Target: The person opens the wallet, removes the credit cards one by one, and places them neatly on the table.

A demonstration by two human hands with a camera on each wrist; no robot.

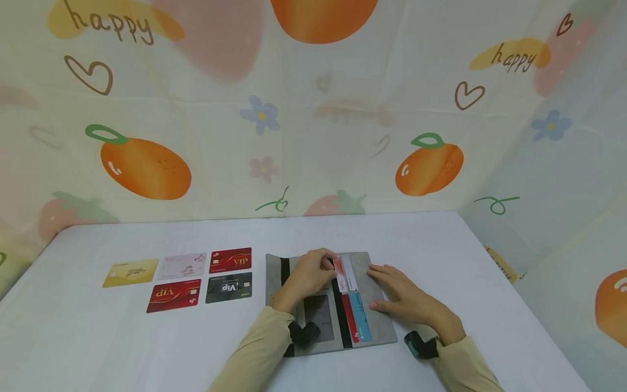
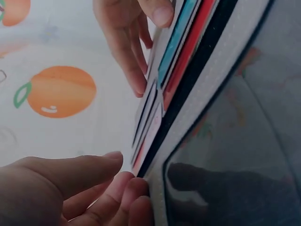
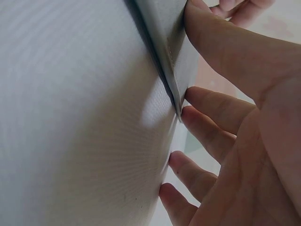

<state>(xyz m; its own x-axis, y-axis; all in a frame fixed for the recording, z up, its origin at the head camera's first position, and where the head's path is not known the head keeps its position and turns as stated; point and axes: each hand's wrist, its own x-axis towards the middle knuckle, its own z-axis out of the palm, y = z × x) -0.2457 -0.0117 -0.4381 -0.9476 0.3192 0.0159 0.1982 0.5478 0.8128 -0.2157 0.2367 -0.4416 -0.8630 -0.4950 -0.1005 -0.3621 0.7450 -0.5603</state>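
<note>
A grey wallet (image 1: 382, 321) lies unfolded on the table, with a black strip and card slots down its middle. My left hand (image 1: 308, 275) is at the upper slots; in the left wrist view its bent fingertips touch near the end of a red-and-white card (image 1: 340, 275), the thumb apart from them. A white card (image 1: 350, 272) sits beside that one. Lower slots hold a red card (image 1: 350, 318) and a blue card (image 1: 360, 316). My right hand (image 1: 409, 294) rests its spread fingers on the wallet's right side, some fingertips touching the table in the right wrist view.
Left of the wallet lie a gold card (image 1: 130, 273), a pale pink card (image 1: 182, 267), an upper red VIP card (image 1: 230, 261), a lower red VIP card (image 1: 173, 295) and a black VIP card (image 1: 228, 287). A fruit-patterned cloth (image 1: 333, 152) hangs behind the white table (image 1: 98, 343).
</note>
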